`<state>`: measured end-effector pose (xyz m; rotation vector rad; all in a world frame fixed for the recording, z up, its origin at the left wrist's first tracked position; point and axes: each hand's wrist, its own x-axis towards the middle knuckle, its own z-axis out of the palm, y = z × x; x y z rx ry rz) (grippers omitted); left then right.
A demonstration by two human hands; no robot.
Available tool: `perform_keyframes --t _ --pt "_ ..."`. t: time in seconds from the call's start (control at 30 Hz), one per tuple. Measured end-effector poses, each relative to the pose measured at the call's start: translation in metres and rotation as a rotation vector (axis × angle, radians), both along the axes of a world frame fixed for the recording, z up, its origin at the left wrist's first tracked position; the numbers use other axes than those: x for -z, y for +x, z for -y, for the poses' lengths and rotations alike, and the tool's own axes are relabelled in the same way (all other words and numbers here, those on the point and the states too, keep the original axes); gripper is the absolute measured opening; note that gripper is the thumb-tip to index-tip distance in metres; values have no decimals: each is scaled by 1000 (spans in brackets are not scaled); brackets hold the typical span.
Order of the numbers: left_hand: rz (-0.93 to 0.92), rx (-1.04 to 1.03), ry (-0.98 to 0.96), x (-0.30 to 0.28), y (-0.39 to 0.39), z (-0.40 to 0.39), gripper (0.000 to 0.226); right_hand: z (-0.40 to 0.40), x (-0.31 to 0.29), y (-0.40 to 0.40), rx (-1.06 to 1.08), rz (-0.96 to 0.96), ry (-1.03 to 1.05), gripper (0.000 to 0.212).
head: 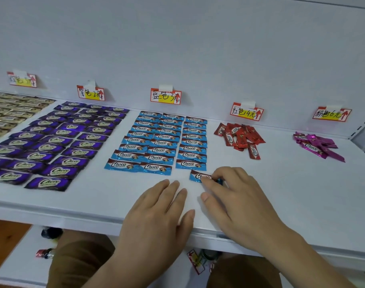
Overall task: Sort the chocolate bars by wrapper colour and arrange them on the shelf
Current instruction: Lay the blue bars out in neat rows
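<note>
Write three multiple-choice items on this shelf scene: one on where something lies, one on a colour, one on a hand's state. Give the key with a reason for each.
1. Where is the red pile on the shelf?
A. Left of the purple bars
B. Between the blue bars and the pink pile
C. On the shelf below

2. What colour is the bar the right hand is placing?
A. Blue
B. Gold
C. Pink

3. How is the left hand?
A. Gripping a red bar
B. Curled in a fist
C. Lying flat, fingers straight, holding nothing

Key: 1 B, the red pile sits right of the blue bars and left of the pink pile. 2 A, blue wrapper ends show beside the fingers. 3 C, its fingers lie straight on the shelf.
</note>
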<state>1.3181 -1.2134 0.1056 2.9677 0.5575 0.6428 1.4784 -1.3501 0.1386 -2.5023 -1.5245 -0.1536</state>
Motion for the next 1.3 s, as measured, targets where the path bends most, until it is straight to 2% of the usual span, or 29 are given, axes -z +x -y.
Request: perform_keyframes --t 0.27,0.57,0.8,1.07,1.2,1.3 --pt "25 -78 47 12 -18 -3 62 -27 3 -12 -76 -16 -13 61" --pt "105 -97 99 20 -16 -2 68 -23 2 -16 -30 21 -9 57" --pt "98 -102 118 22 -15 -2 61 -27 -2 -21 -36 12 -84 66" --pt "110 -99 127 22 -15 -3 62 -27 -1 -21 -29 2 -86 64" --pt "115 -102 122 23 -15 -2 62 -20 -4 -21 45 -2 -56 63" --pt "82 -82 117 23 -17 -2 69 1 -3 -15 155 -17 -182 73"
